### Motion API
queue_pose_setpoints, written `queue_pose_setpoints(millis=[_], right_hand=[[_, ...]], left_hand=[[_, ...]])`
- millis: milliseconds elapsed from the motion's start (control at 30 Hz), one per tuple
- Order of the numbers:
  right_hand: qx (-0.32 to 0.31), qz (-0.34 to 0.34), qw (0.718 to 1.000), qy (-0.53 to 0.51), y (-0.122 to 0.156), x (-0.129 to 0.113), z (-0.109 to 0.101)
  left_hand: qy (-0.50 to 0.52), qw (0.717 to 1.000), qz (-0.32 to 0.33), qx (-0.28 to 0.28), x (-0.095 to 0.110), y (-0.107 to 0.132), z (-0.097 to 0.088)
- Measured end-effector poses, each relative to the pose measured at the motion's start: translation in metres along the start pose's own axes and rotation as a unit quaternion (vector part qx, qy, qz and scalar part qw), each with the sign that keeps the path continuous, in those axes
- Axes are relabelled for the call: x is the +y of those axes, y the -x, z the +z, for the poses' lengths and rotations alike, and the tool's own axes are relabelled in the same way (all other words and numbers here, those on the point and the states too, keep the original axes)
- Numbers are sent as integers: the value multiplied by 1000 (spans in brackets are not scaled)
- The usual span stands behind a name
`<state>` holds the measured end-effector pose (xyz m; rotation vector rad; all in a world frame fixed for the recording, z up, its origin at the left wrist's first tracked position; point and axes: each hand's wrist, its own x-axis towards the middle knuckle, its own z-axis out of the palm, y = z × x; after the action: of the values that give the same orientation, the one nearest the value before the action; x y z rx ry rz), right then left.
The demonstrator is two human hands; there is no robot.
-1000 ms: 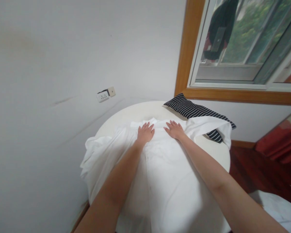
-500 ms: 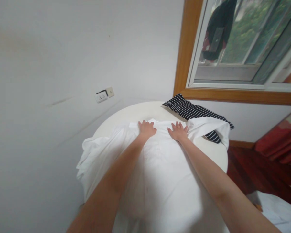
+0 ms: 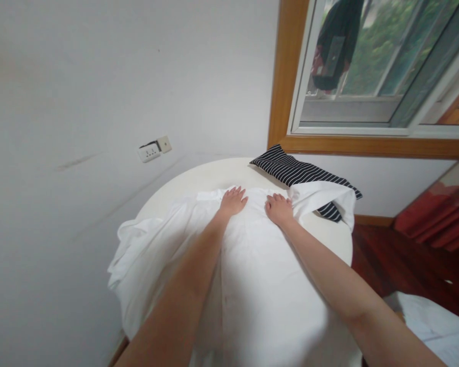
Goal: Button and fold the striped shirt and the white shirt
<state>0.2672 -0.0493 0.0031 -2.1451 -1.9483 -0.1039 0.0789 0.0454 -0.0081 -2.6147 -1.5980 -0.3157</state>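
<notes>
Our left grip (image 3: 233, 200) lies flat on the white cloth (image 3: 260, 285) covering the round counter (image 3: 210, 176). Our right grip (image 3: 279, 209) rests beside it, near a striped cloth (image 3: 290, 171).

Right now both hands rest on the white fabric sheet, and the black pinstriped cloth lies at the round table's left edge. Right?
No: the head view shows the black pinstriped cloth at the right edge of the round white table, under the wooden window frame. Left hand and right hand do rest on the white fabric sheet.

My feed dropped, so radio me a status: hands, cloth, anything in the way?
Left hand open, flat on white garment. Right hand beside it, fingers curled, grip unclear. Striped cloth lies just beyond, partly under the garment's edge.
</notes>
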Motion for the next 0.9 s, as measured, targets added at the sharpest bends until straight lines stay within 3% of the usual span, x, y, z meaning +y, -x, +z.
queue_pose_setpoints(millis=[100,200,400,467,600,667,900], right_hand=[[-66,-2,998,-9,0,13,0],[-89,-1,996,-9,-2,23,0],[-22,-22,1000,-7,2,26,-3],[-3,-33,999,-12,4,28,-5],[14,-48,998,-22,5,31,-8],[11,-47,999,-17,6,32,-8],[-8,-20,1000,1,12,29,-7]], left_hand=[[2,1000,2,4,-1,0,1],[-4,1000,7,10,1,4,-2],[-49,994,27,93,18,24,-24],[-47,995,36,85,25,38,-29],[-13,1000,3,14,35,73,-25],[-5,1000,2,17,37,87,-20],[3,999,6,35,36,93,-17]])
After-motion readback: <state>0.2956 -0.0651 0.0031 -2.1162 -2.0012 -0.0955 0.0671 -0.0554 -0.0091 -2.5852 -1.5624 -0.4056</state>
